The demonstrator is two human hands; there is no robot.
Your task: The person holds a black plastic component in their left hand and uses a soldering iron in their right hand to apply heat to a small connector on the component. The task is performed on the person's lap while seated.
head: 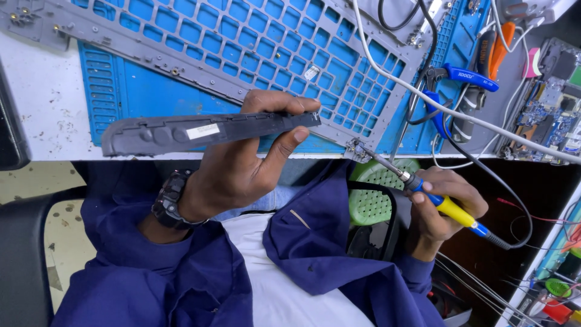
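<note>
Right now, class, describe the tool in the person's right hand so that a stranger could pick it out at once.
Start at the blue mat on the white bench, then drop below its front edge to the right hand. It holds a soldering iron, metal tip pointing at the grey lattice frame. Unlike the blue-handled pliers above, it has a yellow-and-blue grip and a trailing cord.

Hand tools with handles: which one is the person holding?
The soldering iron with the yellow and blue handle, gripped in the right hand below the bench edge. The blue-handled pliers and orange-handled tool lie untouched on the bench.
</note>
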